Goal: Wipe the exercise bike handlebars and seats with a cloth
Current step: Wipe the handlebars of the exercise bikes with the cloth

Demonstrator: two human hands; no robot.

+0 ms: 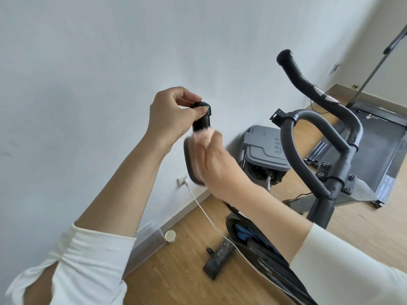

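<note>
White sleeves (88, 256) fill the bottom corners, and both bare forearms reach up to the near grip (201, 121), the black upright end of the exercise bike's handlebars. The cloth (206, 134), pink and blurred, is pressed against this grip just below its capped tip. The right hand (214, 166) has its fingers curled round the cloth and clamps it to the bar. A grey ribbed piece shows left of that hand, and I cannot tell whether it is part of the cloth. The left hand (174, 113) pinches the cap between thumb and bent fingers.

Right of the near grip stand the far grip (306, 82) and the looped bar (294, 150), with no hand on either. The seat is out of view, so most of the job probably lies ahead.

Three things could go wrong, as I judge it. The patch under the left fingers gets skipped unless that hand shifts. A hard twist could loosen the cap. The bunched cloth could slip free and drop.

Below the near grip, a white cable (204, 214) runs from a wall socket (181, 180) across the floor past the bike's wheel housing (242, 234). A paper cup (170, 235) stands close by. A careless sideways step could snag the cable or tip the cup.
</note>
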